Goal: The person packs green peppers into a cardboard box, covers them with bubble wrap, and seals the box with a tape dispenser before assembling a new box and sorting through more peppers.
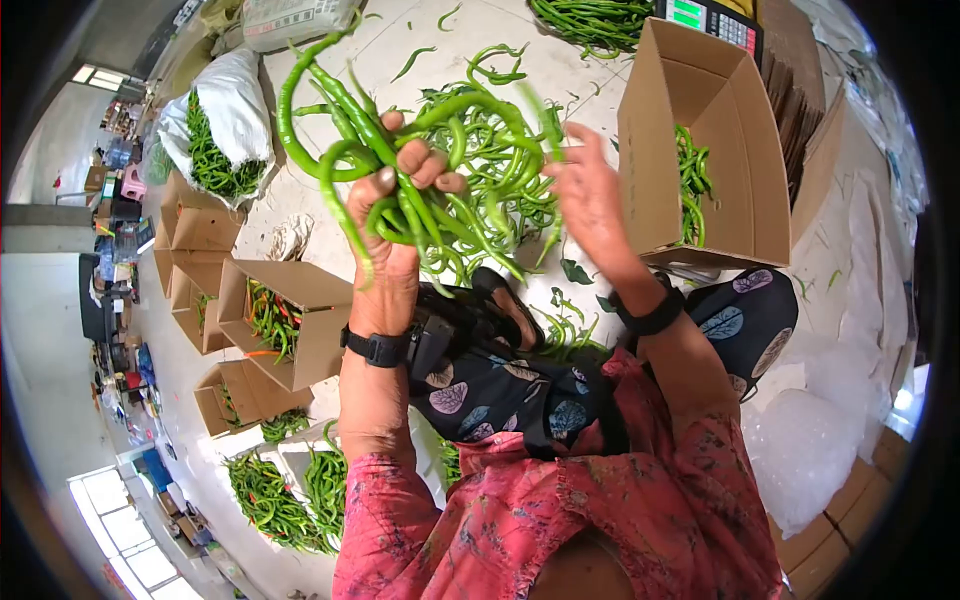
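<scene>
My left hand (405, 185) is closed round a loose bunch of long green chili peppers (372, 125), raised above the floor, with curved ends sticking out on every side. To its right, my right hand (590, 190) is smeared by motion, its fingers partly bent toward the bunch. A blurred green pepper (545, 118) reaches right to its fingertips; I cannot tell whether they grip it. Below and behind the bunch, a heap of green peppers (515, 180) with some leaves spreads over the pale floor.
An upright cardboard box (740, 170) with green peppers stands at right, beside a scale (710, 22). At left are a white sack (235, 100) of peppers and several boxes, one (325, 335) holding red and green peppers. More peppers (265, 500) lie at lower left. Clear plastic (800, 450) lies at lower right.
</scene>
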A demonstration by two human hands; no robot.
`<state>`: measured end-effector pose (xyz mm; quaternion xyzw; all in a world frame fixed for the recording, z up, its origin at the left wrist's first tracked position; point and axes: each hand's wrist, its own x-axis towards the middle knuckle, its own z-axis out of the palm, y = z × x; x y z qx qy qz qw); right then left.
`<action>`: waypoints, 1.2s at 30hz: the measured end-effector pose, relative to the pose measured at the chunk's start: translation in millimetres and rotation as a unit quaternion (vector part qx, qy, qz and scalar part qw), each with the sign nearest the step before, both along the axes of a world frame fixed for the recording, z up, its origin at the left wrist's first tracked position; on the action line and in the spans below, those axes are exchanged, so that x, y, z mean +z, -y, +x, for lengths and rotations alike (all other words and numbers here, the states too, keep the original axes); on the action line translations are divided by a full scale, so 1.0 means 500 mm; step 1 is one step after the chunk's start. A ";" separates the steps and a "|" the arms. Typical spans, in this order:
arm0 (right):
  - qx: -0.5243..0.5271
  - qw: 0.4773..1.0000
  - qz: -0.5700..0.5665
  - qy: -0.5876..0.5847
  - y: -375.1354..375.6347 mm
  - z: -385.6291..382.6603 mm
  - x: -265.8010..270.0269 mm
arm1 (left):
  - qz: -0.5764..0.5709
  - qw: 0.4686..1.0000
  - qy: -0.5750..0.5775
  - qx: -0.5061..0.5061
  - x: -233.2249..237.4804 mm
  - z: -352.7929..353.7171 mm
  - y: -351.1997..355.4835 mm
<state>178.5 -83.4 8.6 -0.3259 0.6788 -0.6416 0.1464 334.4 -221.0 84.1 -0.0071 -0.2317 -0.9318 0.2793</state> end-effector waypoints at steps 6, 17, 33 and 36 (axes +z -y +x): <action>0.047 0.917 0.155 -0.365 -0.200 0.009 -0.150 | 0.039 0.998 -0.048 -0.016 -0.011 0.026 0.023; 0.215 0.975 0.027 0.058 -0.026 0.075 0.214 | -0.077 0.993 0.071 0.062 -0.017 0.001 0.006; 0.289 0.933 0.049 0.209 -0.043 0.007 0.212 | -0.077 0.985 0.154 -0.011 -0.024 -0.015 -0.005; 0.231 0.951 0.112 0.174 -0.126 -0.010 0.210 | -0.033 0.992 0.121 -0.006 -0.022 -0.011 -0.003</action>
